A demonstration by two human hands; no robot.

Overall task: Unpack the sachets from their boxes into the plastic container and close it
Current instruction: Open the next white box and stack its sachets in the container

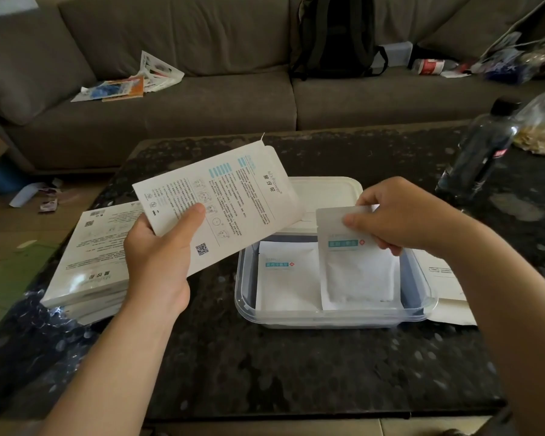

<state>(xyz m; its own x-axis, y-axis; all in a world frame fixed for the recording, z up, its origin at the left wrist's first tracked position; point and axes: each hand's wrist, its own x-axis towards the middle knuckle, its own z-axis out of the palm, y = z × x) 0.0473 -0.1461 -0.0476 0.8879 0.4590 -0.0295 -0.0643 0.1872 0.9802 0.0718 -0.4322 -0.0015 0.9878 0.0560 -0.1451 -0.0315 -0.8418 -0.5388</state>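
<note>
- the table [280, 372] is a low, dark, speckled slab that fills the near half of the view; a grey-brown sofa [202, 99] runs along its far side.
- the plastic container [328, 319] stands open near the middle of the table, with its white lid [324, 193] lying just behind it.
- one flat sachet [283, 278] lies in the left half of the container.
- the right hand [397, 215] pinches the top edge of a second sachet [353, 262] between thumb and fingers; the sachet's lower end is down inside the right half of the container.
- the left hand [158, 256] grips a white printed box [227, 199] by one corner, thumb on the printed face, and holds it tilted above the table, left of the container.
- a stack of boxes [92, 262] sits at the table's left edge, with crinkled dark blue wrap [38, 325] beside it at the near corner.
- a flattened carton [444, 284] lies right of the container, partly under the right forearm.
- a dark bottle [479, 152] with a black cap stands at the far right, next to a clear bag [541, 127] of yellowish contents.
- on the sofa, a black backpack [337, 36] leans against the backrest, and loose printed leaflets [129, 83] lie on the left seat.
- paper scraps [32, 193] lie on the floor to the left.
</note>
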